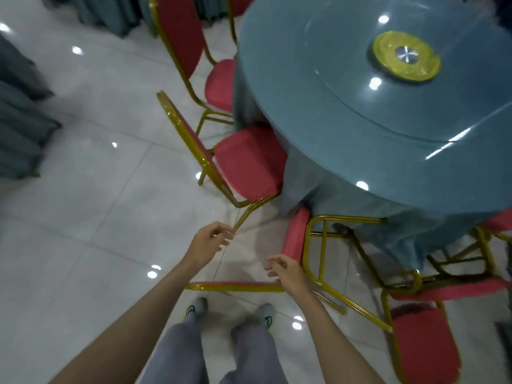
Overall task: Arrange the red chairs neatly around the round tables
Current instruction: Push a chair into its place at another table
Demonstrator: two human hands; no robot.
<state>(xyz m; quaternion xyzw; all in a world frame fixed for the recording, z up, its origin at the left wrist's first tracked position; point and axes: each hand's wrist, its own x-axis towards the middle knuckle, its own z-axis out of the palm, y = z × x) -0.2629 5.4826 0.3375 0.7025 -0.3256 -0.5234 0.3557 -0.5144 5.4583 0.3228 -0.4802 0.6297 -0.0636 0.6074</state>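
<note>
Several red chairs at the left and near rim of the round table [360, 151], draped in blue-grey cloth under a glossy top, with a yellow-rimmed hub [406, 56] at its centre. Far chair [180, 37] upright, seat turned toward the cloth. Middle chair [249, 162] just nearer, seat against the drape, gold-framed back leaning away to the left. Tipped chair [296, 236] straight ahead, red seat on edge beside the drape, gold frame exposed and stretching toward the near right. Right chair [424, 347] at near right, blurred, close among gold legs under the table edge; cannot tell how it stands. Red gold-edged bar [235, 286] low across the floor just beyond the shoes [267, 314]; unclear which chair owns it.

Left hand [210, 242] held out, fingers and thumb drawn together at the tip of the middle chair's gold leg [245, 214], where a thin dark strand [219, 261] also runs down; cannot tell whether either is pinched or merely touched. Right hand [285, 270] just beside the tipped chair's seat edge, fingers loosely curled, nothing visibly in them.

Grey trousers [177, 350] at near centre, over white glossy tiles [83, 189]. More blue-grey drapes [22, 120] at far left.
</note>
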